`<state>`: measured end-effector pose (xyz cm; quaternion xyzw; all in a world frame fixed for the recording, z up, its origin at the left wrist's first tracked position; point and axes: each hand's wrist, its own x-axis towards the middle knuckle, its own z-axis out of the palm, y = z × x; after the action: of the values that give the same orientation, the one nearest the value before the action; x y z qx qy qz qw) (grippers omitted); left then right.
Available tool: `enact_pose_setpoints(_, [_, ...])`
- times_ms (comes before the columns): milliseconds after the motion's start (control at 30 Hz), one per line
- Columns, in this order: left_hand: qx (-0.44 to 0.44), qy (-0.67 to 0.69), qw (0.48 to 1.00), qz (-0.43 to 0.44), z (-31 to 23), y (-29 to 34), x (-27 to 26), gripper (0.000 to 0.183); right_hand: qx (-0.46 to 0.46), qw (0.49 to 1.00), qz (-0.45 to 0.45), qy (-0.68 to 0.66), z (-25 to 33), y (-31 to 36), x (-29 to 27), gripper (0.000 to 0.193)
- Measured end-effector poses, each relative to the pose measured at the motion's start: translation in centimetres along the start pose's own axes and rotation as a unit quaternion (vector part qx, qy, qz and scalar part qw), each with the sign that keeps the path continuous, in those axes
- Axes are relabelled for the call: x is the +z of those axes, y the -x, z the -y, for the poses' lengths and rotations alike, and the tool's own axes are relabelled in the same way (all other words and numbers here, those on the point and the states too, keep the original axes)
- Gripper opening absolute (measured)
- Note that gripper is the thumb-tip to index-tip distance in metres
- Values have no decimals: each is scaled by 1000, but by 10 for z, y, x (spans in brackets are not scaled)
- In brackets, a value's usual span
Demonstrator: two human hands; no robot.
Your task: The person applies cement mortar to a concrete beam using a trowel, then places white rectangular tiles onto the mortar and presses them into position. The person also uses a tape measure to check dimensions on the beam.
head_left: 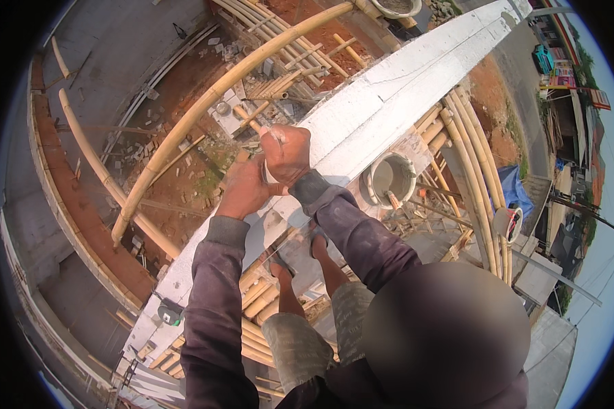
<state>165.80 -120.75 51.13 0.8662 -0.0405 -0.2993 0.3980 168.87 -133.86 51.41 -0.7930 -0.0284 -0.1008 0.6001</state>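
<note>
My right hand [286, 153] is closed in a fist above the top of a white block wall [361, 116]. Whatever it may grip is hidden by the fingers. Close against it on the left is my left hand [244, 189], its thumb reaching toward the right wrist and its fingers curled at the wall's far side. What lies between those fingers cannot be made out. Along the wall top, nearer to me and past my left forearm, rests a dark tape measure [169, 313] with a green patch.
A bucket of grey mortar [392, 178] stands right of the wall, a trowel-like handle at its rim. Bamboo poles [211, 95] curve past on the left; more bamboo [476, 163] rises on the right. Rubble-strewn ground [184, 160] lies below. A blue tarp [515, 193] hangs farther right.
</note>
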Motion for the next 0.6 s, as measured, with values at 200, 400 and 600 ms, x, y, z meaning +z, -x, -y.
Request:
enact_pose_setpoints(200, [18, 2, 1000, -14, -4, -9, 4, 68, -66, 996, -39, -37, 4, -14, -41, 30])
enact_pose_setpoints(400, [14, 14, 1000, -8, -9, -11, 4, 62, -49, 998, -30, -22, -3, -11, -36, 22])
enact_pose_setpoints(600, [28, -12, 999, -8, -11, -11, 5, 63, -76, 996, -13, -37, -14, -16, -36, 23])
